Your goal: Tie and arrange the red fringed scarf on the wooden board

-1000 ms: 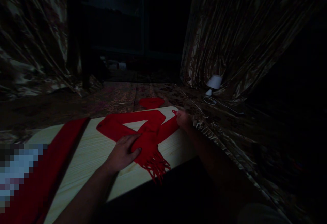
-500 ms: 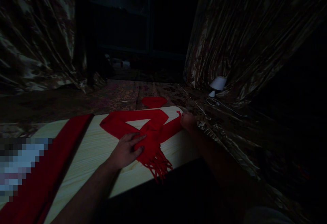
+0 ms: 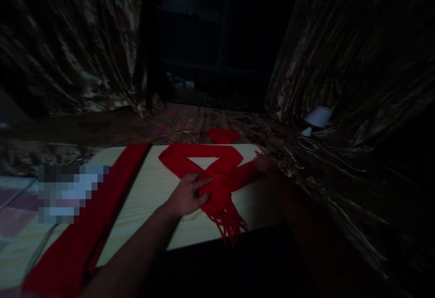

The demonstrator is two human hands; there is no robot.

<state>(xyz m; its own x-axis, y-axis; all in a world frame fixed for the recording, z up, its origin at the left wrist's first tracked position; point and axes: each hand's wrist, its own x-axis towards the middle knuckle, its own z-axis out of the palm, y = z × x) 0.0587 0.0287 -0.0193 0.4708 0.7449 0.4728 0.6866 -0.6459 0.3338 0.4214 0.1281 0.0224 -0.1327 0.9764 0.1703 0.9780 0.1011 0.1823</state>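
A red fringed scarf [image 3: 220, 184] lies crossed over itself in a loop on the pale wooden tabletop [image 3: 152, 193]. My left hand [image 3: 190, 193] rests on the scarf near the crossing, fingers stretched out and pressed flat. At the table's right side my right hand [image 3: 267, 164] is closed on the other end of the scarf, a bit of fringe showing beyond it; its fingers are dim. The near fringe hangs toward the table's front edge.
A long red cloth [image 3: 112, 198] runs along the table's left part, beside a blurred-out patch [image 3: 71, 193]. Behind the table lies another red piece [image 3: 222, 135]. A small white lamp [image 3: 318, 116] with a cord stands at right, near patterned curtains [image 3: 295, 62].
The view has turned left, so everything sits farther right in the picture. Both hands keep about the same places on the scarf.
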